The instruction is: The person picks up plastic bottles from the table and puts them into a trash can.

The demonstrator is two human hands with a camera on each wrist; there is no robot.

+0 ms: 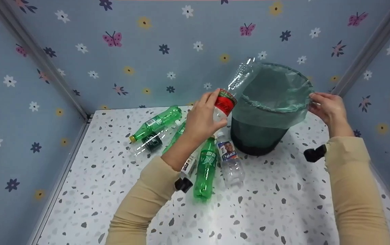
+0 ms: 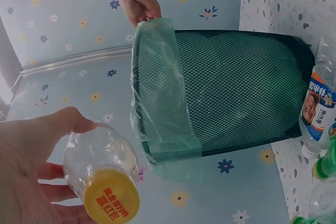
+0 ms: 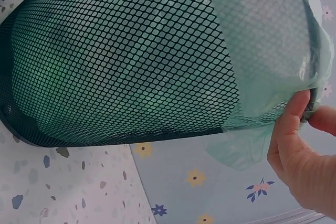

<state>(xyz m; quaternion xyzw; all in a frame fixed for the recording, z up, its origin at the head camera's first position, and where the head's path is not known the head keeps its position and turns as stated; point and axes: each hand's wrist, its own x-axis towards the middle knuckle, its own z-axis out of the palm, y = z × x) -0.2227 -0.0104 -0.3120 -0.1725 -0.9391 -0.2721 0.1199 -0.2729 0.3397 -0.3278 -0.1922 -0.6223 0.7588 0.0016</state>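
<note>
My left hand [image 1: 200, 117] grips a clear plastic bottle [image 1: 226, 103] with a red label, tilted beside the bin's left rim with its base up and away. The yellow cap [image 2: 111, 196] faces the camera in the left wrist view. A dark green mesh trash bin [image 1: 257, 132] stands upright, lined with a thin green bag [image 1: 273, 117] folded over its rim. At the bin's right rim, my right hand [image 1: 329, 107] pinches the edge and bag between thumb and fingers, as the right wrist view shows [image 3: 302, 150].
Left of the bin lie several bottles: a green one [image 1: 157, 122], a clear one with a dark label [image 1: 152, 142], another green one [image 1: 205, 170] and a clear one with a blue label [image 1: 228, 151]. Flowered walls [image 1: 181, 34] close in the speckled table [image 1: 249, 211].
</note>
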